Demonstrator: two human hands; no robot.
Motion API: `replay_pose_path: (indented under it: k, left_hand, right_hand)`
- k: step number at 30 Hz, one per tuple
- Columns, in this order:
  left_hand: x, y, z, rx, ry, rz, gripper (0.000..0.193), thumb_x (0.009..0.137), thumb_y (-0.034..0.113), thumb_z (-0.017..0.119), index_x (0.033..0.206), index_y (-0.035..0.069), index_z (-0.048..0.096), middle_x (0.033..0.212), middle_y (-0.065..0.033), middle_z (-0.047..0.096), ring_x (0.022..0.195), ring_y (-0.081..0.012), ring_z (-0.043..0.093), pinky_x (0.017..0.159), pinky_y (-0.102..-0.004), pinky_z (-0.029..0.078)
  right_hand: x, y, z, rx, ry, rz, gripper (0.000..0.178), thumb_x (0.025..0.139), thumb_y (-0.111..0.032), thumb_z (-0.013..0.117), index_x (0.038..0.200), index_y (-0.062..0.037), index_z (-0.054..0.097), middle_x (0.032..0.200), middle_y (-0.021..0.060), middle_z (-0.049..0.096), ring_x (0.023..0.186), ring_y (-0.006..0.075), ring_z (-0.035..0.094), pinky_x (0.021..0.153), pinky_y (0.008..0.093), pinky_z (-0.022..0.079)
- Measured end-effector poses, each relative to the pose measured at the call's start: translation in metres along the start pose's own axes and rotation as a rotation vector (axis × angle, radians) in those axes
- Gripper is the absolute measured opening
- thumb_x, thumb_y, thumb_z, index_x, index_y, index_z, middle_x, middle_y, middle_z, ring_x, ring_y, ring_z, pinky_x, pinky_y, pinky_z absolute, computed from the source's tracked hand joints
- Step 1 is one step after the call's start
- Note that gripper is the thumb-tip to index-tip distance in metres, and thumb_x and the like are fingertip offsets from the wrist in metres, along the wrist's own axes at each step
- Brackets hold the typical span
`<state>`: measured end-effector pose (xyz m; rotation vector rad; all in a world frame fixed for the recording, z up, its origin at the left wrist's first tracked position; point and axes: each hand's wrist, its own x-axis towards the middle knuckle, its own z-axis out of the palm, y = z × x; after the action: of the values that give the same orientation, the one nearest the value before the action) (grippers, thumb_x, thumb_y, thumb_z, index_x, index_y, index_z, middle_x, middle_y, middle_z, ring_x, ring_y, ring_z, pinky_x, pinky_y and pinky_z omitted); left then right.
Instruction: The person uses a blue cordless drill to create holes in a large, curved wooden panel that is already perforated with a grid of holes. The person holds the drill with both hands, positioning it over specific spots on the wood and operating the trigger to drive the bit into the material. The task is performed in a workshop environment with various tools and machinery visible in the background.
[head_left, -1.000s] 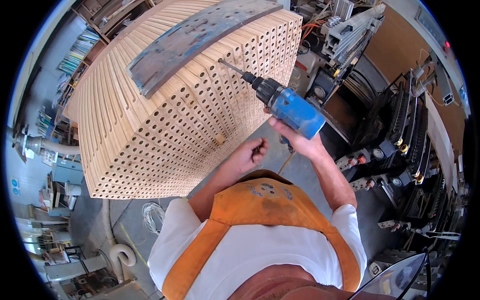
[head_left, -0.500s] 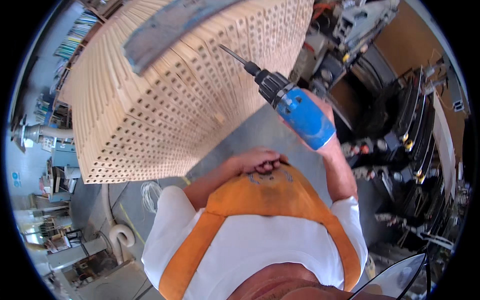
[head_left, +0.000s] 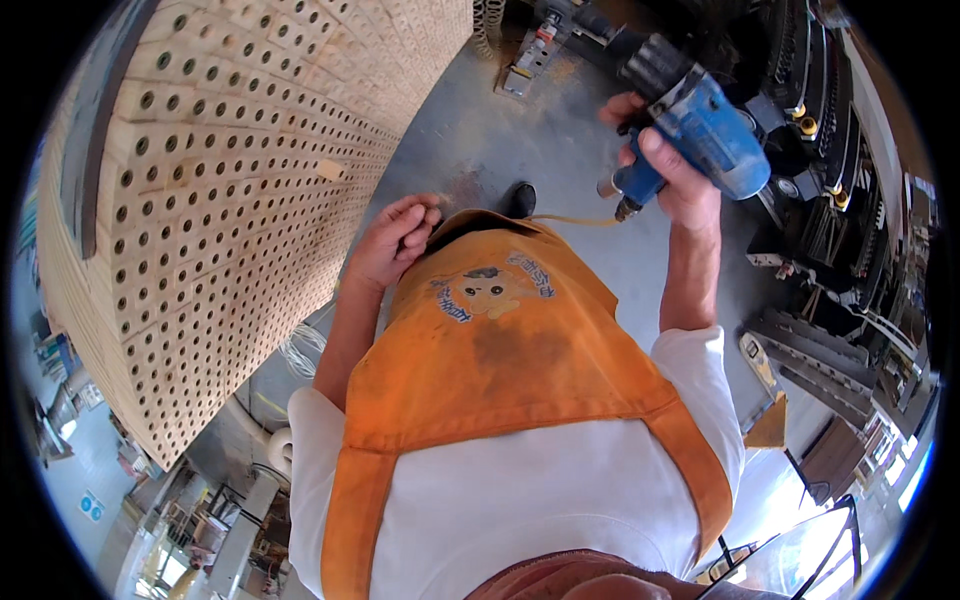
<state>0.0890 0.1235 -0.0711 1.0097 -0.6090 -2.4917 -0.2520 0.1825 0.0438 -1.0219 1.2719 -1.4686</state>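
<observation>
My right hand (head_left: pixel 688 180) grips a blue drill (head_left: pixel 715 130) by its handle, off to the right of the stack. The drill's dark chuck points up and away, and a thin yellow hose (head_left: pixel 575 219) runs to its handle. My left hand (head_left: pixel 388 245) is by the left edge of my orange apron (head_left: pixel 500 350), its fingers curled together; whatever they hold is too small to make out. Just left of it stands a large block of stacked pale wooden pieces (head_left: pixel 225 235), its face covered with rows of holes with dark, ringed insides.
A small wood piece (head_left: pixel 332 170) sticks out of the block's face. A worn grey bar (head_left: pixel 95 150) lies along the block's far left side. Racks with dark machinery (head_left: pixel 790 90) line the right. Sawdust and a dark shoe (head_left: pixel 522 200) show on the grey floor (head_left: pixel 500 130).
My right hand has drawn the drill away from the block, up and to the right. My left hand has moved left from the apron's front toward the block. The view has turned.
</observation>
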Motion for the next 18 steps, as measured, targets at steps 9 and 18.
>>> replay_pose_path:
  k: [9,18]
  left_hand:
    - [0.049,0.030,0.013,-0.135,0.099,0.112,0.026,0.100,0.028,0.047,0.111,0.005,0.052,0.083,0.0037,0.049,0.056,-0.0006,0.038,0.042,-0.0145,0.029]
    - [0.063,0.025,0.009,-0.040,0.048,-0.047,0.027,0.100,0.028,0.047,0.111,0.005,0.052,0.078,0.0049,0.047,0.055,-0.0005,0.037,0.041,-0.0142,0.028]
  right_hand:
    - [-0.073,0.072,0.010,0.009,-0.118,0.470,0.038,0.078,-0.017,0.079,0.111,-0.0051,0.063,0.101,0.0064,0.067,0.089,0.0181,0.062,0.084,0.0354,0.051]
    - [-0.075,0.102,0.002,0.096,-0.178,0.466,0.031,0.081,-0.014,0.075,0.109,-0.0054,0.066,0.100,0.0059,0.069,0.092,0.0151,0.063,0.084,0.0314,0.050]
